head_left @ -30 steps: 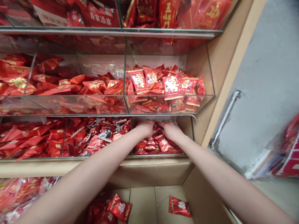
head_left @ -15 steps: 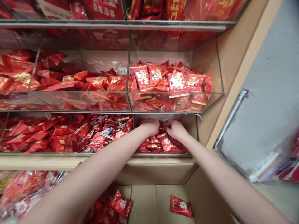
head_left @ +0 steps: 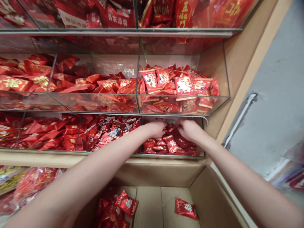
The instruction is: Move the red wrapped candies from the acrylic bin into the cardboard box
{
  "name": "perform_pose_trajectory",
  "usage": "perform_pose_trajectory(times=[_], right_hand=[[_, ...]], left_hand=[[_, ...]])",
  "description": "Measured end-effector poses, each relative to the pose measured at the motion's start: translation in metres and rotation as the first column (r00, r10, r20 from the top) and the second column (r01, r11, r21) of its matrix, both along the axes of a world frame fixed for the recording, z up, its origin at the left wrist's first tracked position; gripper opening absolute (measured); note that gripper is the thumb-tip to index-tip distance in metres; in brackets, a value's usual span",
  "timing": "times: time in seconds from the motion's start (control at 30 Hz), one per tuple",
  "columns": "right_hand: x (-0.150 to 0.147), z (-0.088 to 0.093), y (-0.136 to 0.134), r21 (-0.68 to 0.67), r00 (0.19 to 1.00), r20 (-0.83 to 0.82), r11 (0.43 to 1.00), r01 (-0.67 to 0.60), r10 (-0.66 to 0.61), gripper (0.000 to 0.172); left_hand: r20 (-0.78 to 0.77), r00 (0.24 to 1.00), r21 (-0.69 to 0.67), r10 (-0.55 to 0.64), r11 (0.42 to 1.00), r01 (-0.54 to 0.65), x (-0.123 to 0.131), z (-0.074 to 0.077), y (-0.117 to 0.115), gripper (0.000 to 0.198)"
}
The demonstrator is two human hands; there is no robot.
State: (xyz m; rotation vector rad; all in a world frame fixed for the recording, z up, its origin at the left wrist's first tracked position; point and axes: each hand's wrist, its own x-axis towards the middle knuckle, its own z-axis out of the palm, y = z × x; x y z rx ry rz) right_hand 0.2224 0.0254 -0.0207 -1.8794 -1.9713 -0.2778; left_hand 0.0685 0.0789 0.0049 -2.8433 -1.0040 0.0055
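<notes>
Both hands reach into the lower right clear bin [head_left: 171, 155], among small red wrapped packets [head_left: 171, 144] printed with white symbols and "LUCK" lettering. My left hand [head_left: 156, 129] is at the bin's left part, its fingers curled down over the packets. Opposite it, my right hand [head_left: 190, 129] has its fingers bent inward at the packets near the middle. The fingertips of both are partly hidden, so anything held in them does not show. Below stands an open cardboard box [head_left: 152, 205], with a heap of matching packets [head_left: 110, 210] at its left and a single packet [head_left: 186, 208] to the right.
Above the hands, a clear bin holds red-and-gold packets [head_left: 185, 85], its front lip overhanging the lower bin. More bins of red wrapped packets [head_left: 54, 133] run leftward. A wooden side panel [head_left: 249, 63] and grey wall [head_left: 268, 104] stand at right. Plastic bags [head_left: 33, 183] lie lower left.
The view has shifted slightly, so the shelves appear farther right. My right hand has moved a little away from my left, widening the gap between them. The packets in the box look unchanged.
</notes>
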Motion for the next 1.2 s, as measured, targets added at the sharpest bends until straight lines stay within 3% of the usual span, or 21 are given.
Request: perform_pose_trajectory(times=[0.13,0.27,0.43,0.67,0.8,0.93,1.0,1.1,1.13,1.2], right_hand=[[0.004,-0.001,-0.028,-0.187,0.994,0.058,0.979,-0.083,0.096,0.023],[0.002,-0.016,-0.033,-0.293,0.980,0.097,0.946,-0.138,0.173,0.021],[0.003,-0.021,-0.026,-0.291,0.974,0.127,0.946,-0.143,0.186,0.015],[-0.002,-0.019,-0.030,-0.172,0.966,0.229,0.982,-0.081,0.120,0.016],[-0.003,-0.018,-0.031,-0.191,0.968,0.169,0.969,-0.154,0.187,0.015],[0.001,-0.009,-0.028,-0.213,0.964,0.086,0.950,-0.230,0.252,0.018],[0.000,-0.004,-0.023,-0.131,0.978,0.060,0.973,-0.190,0.199,0.020],[-0.013,-0.004,-0.008,-0.059,0.984,0.066,0.985,-0.161,0.165,0.019],[-0.020,-0.005,0.000,-0.058,0.981,0.072,0.982,-0.178,0.182,0.019],[-0.033,-0.008,0.015,-0.054,0.973,0.086,0.976,-0.209,0.213,0.022]], left_hand=[[0.028,0.992,0.002,-0.127,0.992,0.127,-0.013,-0.004,-0.026,0.030],[-0.004,0.985,-0.055,-0.172,0.984,0.172,-0.009,-0.014,-0.044,0.025],[-0.063,0.985,-0.090,-0.159,0.984,0.153,0.004,-0.014,-0.041,0.030],[-0.045,0.989,-0.010,-0.144,0.990,0.143,0.008,-0.021,-0.038,0.028],[-0.029,0.989,-0.003,-0.142,0.990,0.142,0.007,-0.022,-0.037,0.030],[0.000,0.987,-0.008,-0.161,0.987,0.161,-0.008,-0.011,-0.038,0.025],[0.056,0.987,0.025,-0.151,0.988,0.149,-0.023,-0.006,-0.047,0.024],[0.185,0.970,0.054,-0.160,0.987,0.152,-0.051,-0.006,-0.078,0.026],[0.172,0.966,0.036,-0.195,0.981,0.192,-0.060,-0.008,-0.092,0.026],[0.056,0.918,-0.046,-0.392,0.918,0.394,-0.075,-0.016,-0.119,0.018]])
